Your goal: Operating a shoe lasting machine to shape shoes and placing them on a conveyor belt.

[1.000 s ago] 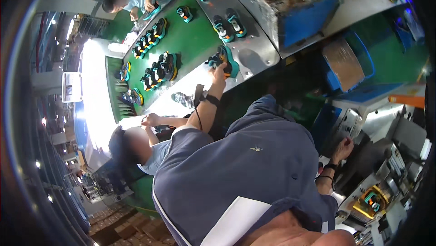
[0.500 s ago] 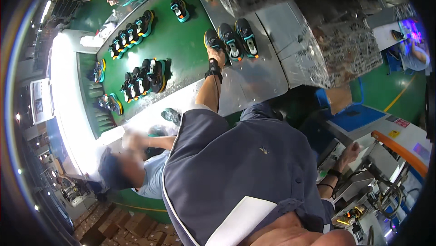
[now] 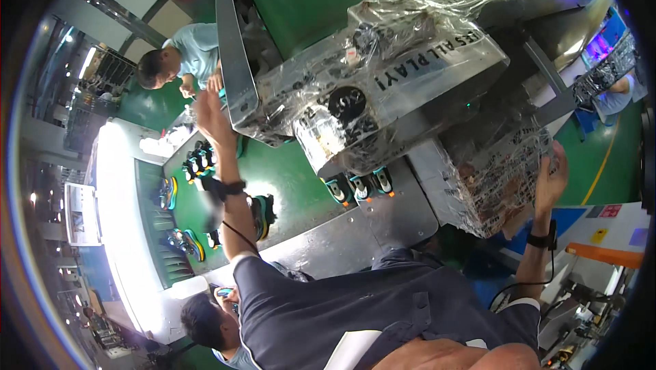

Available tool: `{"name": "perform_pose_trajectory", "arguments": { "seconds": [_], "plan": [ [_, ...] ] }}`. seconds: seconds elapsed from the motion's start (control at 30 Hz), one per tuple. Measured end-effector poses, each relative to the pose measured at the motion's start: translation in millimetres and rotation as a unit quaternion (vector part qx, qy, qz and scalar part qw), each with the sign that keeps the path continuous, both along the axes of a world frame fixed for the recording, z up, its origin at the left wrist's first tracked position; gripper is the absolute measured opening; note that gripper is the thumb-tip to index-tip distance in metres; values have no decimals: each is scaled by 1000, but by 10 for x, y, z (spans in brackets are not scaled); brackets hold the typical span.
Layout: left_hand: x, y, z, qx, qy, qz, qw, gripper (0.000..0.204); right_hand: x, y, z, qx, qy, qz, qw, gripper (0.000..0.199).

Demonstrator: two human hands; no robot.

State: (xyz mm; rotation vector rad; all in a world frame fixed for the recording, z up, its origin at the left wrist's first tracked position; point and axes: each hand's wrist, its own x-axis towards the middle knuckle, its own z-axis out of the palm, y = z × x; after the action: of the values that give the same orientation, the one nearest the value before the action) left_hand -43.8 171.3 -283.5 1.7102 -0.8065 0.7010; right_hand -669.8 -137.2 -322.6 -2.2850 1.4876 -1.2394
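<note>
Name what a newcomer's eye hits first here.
The big plastic-wrapped casing fills the upper middle, three shoes in a row below it. A glaring white panel runs down the left. The left hand is raised left of the casing; the right hand is toward the right.

Dark slate-blue short-sleeved fabric shirt (image 3: 328, 305), thin white trim on the sleeves, flat white panel (image 3: 350, 351) near the neck. Bare left hand (image 3: 214, 122), black wristband (image 3: 234, 187), thin dark cable (image 3: 240, 235). Bare right hand (image 3: 551, 182), second black wristband (image 3: 540, 241), looping black cable (image 3: 552, 269).
</note>
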Motion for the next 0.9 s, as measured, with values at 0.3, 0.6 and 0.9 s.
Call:
{"name": "perform_pose_trajectory", "arguments": {
  "seconds": [0.3,0.6,0.9],
  "plan": [
    [186,-2127,2287,322,106,-40,940,63,324,-124,73,23,66,28,997,41],
    [576,-2917,2030,392,91,-139,905,57,358,-107,204,34,-18,25,999,36],
    [-841,-2705,2116,450,17,-273,850,75,324,-129,25,14,-19,14,1000,34]
  ]
}}
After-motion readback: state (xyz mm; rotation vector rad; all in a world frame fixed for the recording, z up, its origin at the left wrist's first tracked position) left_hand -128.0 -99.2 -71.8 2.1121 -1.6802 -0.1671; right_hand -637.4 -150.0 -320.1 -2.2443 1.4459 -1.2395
